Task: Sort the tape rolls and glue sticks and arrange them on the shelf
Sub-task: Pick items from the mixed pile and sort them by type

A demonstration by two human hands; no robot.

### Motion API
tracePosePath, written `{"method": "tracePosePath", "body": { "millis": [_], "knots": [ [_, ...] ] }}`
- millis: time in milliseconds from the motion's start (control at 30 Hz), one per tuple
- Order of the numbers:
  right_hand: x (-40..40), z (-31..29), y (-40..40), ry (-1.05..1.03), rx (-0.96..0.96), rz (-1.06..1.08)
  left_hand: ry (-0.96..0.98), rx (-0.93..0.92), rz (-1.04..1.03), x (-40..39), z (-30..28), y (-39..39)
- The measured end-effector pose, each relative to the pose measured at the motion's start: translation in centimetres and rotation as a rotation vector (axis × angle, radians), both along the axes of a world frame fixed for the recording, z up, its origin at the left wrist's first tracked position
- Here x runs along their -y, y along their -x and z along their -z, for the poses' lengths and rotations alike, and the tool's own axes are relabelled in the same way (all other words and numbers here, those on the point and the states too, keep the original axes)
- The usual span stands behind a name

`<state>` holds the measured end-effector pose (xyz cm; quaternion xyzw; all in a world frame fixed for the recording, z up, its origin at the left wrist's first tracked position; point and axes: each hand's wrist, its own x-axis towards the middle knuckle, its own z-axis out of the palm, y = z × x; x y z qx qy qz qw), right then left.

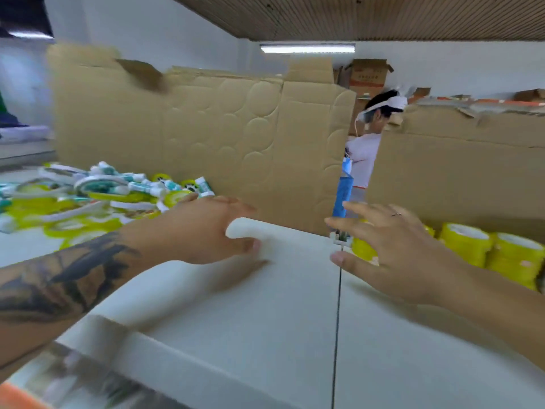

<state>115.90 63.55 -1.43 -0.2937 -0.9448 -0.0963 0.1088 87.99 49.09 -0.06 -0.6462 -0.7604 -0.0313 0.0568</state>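
At the far left your unsorted heap (88,199) lay on the white shelf (265,320): thin yellow-green tape rolls tangled with white-and-teal glue sticks, glossy plastic, all blurred by the camera's motion. Your left hand (206,228) was over the shelf just right of that heap, fingers loosely curved and holding nothing, thumb near the surface. Behind it stood a wall of brown cardboard (206,137), matte and embossed with ring-shaped dents (a person showed through its gap). Your right hand (398,249) was spread, fingers straight and apart, empty, reaching toward the stacked yellow tape rolls (472,246) at the right, which stood upright as fat, smooth cylinders with pale cores, touching one another.

I judge you were between picks, with sorting partly done. Your next move called for a handful from the heap, tape parted from glue, and a place beside the stacks; the slick rolls might have slid.
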Motion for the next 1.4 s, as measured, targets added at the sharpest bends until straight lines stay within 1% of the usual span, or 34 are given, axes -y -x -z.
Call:
{"method": "tracePosePath", "body": {
  "millis": [100, 200, 333, 433, 567, 700, 767, 867, 933, 1033, 1133, 1267, 1400],
  "knots": [
    [1.0, 0.5, 4.7, 0.044, 0.028, -0.082, -0.096, -0.012, -0.151, 1.8, 0.6, 4.9],
    [2.0, 0.8, 9.0, 0.051, 0.037, -0.153, -0.179, 0.052, -0.231, 3.0, 0.6, 8.6],
    [3.0, 1.3, 13.4, 0.050, 0.062, -0.217, -0.194, 0.109, -0.300, 3.1, 0.5, 11.3],
    [3.7, 1.8, 15.9, 0.054, 0.078, -0.240, -0.185, 0.170, -0.297, 2.5, 0.5, 12.5],
    [4.4, 2.5, 17.4, 0.071, 0.102, -0.273, -0.228, 0.178, -0.256, 1.7, 0.3, 13.2],
    [4.8, 2.7, 17.7, 0.093, 0.088, -0.295, -0.272, 0.061, -0.227, 1.6, -0.2, 12.5],
    [4.8, 2.7, 17.4, 0.095, 0.062, -0.299, -0.311, 0.058, -0.211, 1.8, -0.3, 12.1],
    [4.7, 2.4, 16.4, 0.100, -0.035, -0.304, -0.399, 0.171, -0.143, 2.1, -0.5, 11.1],
    [4.5, 1.9, 15.5, 0.102, -0.123, -0.294, -0.426, 0.262, -0.085, 2.2, -0.6, 10.1],
    [4.3, 1.1, 13.7, 0.102, -0.288, -0.300, -0.421, 0.413, 0.025, 2.1, -0.6, 8.2],
    [4.3, 0.8, 11.8, 0.116, -0.422, -0.312, -0.375, 0.594, 0.173, 1.8, -0.4, 6.0],
    [4.7, 0.8, 8.4, 0.130, -0.492, -0.318, -0.251, 0.703, 0.345, 1.3, -0.1, 2.3],
    [4.8, 1.0, 4.9, 0.135, -0.499, -0.278, -0.199, 0.791, 0.440, 0.3, 0.2, -1.0]
  ]
}}
